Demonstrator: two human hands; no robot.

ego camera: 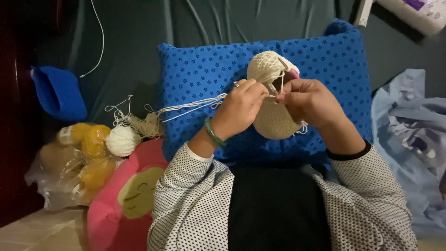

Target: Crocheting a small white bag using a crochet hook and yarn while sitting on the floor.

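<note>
Head view, left hand [239, 109]: fingers are closing tightly around cream yarn strands [195, 106] and touching the edge of the crochet piece [272, 97].
Right hand [309, 102]: fingers are pinching narrowly, holding a pink-handled crochet hook [289, 69] and the piece.
Crochet piece: a cream rounded shape, resting between both hands above a blue pillow [204, 69].
Plastic bag [69, 162]: lying at left, holding yellow yarn balls; a white yarn ball [122, 141] is sitting beside it.
</note>
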